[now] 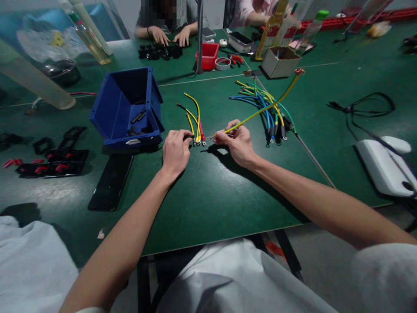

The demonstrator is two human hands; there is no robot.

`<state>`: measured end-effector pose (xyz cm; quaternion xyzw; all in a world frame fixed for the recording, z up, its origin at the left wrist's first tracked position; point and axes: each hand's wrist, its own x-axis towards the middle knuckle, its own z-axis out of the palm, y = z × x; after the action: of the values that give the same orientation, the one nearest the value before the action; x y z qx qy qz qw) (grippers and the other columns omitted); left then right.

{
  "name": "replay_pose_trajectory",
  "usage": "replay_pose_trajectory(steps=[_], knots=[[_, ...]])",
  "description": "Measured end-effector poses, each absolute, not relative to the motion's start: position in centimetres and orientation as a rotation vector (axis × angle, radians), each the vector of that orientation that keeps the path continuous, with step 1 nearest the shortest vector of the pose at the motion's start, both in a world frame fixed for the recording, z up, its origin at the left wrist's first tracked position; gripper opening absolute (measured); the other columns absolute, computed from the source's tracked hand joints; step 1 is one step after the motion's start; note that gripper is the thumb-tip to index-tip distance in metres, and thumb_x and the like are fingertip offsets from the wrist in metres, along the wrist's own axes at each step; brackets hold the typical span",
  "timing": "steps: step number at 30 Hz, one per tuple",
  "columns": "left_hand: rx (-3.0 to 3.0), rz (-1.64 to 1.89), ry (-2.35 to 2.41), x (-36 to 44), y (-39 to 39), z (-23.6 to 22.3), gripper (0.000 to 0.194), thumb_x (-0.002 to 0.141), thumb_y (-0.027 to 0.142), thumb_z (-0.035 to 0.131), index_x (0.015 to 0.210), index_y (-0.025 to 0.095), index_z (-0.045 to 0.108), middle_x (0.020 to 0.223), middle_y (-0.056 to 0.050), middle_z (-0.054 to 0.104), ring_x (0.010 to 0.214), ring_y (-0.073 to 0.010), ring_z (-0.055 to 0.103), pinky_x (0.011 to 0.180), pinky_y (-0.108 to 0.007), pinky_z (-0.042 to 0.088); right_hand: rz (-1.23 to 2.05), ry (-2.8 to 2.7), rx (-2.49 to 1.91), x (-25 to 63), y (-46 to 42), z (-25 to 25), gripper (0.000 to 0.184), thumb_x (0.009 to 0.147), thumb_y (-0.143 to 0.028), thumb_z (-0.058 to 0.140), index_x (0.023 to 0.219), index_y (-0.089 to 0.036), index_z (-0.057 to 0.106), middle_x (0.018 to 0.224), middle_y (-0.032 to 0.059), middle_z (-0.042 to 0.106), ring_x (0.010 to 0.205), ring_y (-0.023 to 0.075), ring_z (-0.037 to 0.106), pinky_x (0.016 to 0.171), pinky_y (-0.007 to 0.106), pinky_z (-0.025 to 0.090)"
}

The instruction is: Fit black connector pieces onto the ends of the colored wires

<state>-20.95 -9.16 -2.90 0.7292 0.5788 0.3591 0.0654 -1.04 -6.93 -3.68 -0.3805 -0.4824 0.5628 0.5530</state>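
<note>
Between the fingers of my right hand (240, 142) is a yellow-green wire (260, 111); its metal terminal end points left toward my left hand, and its far end rises to the upper right. My left hand (177, 150) is closed in a pinch on a small black tube-like piece (188, 137), mostly hidden by the fingers. Just right of that hand lie several yellow wires (197, 114) and a red wire (201, 128) with ring terminals at their near ends. A bundle of blue, yellow and green wires (267, 114) with black sleeves lies beyond my right hand.
A blue bin (110, 108) holding small black pieces stands left, with a black phone (111, 182) before it. Black and red parts (61, 163) lie farther left. A white device (384, 167) and black cable sit right. Across the table are another person's hands (171, 36), a red box (208, 55) and bottles.
</note>
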Motion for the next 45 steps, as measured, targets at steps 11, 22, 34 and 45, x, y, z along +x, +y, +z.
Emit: replay_pose_trajectory(steps=[11,22,34,45], knots=[[2.235,1.122,1.705,-20.66,-9.51,-2.57,0.014,0.087,0.019,0.057,0.096,0.022,0.068,0.096,-0.005,0.062,0.096,-0.0221,0.054,0.087,-0.04,0.047,1.314,-1.123,-0.912,-1.1,-7.03,-3.52,0.053,0.065,-0.046,0.083,0.084,-0.025,0.039,0.067,-0.0072,0.062,0.061,0.0124,0.068,0.061,0.028,0.058],[2.251,1.099,1.604,-20.75,-9.45,-2.66,0.011,0.088,0.021,0.058,0.097,0.023,0.065,0.098,-0.004,0.064,0.097,-0.0217,0.055,0.088,-0.04,0.047,1.327,-1.101,-0.932,-1.19,-7.19,-3.24,0.053,0.063,-0.042,0.085,0.082,-0.024,0.039,0.067,-0.0069,0.061,0.061,0.0126,0.068,0.061,0.028,0.059],[2.28,1.082,1.512,-20.81,-9.34,-2.82,0.009,0.088,0.023,0.058,0.096,0.021,0.063,0.098,-0.004,0.064,0.097,-0.0209,0.055,0.087,-0.038,0.046,1.345,-1.12,-0.896,-1.02,-7.04,-3.68,0.056,0.062,-0.047,0.085,0.082,-0.024,0.038,0.066,-0.0074,0.06,0.06,0.0122,0.067,0.058,0.026,0.057],[2.281,1.097,1.487,-20.79,-9.35,-2.8,0.009,0.088,0.024,0.058,0.094,0.021,0.063,0.097,-0.004,0.064,0.095,-0.0209,0.056,0.086,-0.038,0.047,1.336,-1.132,-0.897,-1.0,-6.95,-3.73,0.056,0.061,-0.047,0.085,0.081,-0.024,0.038,0.065,-0.0073,0.06,0.059,0.0119,0.066,0.057,0.026,0.056]])
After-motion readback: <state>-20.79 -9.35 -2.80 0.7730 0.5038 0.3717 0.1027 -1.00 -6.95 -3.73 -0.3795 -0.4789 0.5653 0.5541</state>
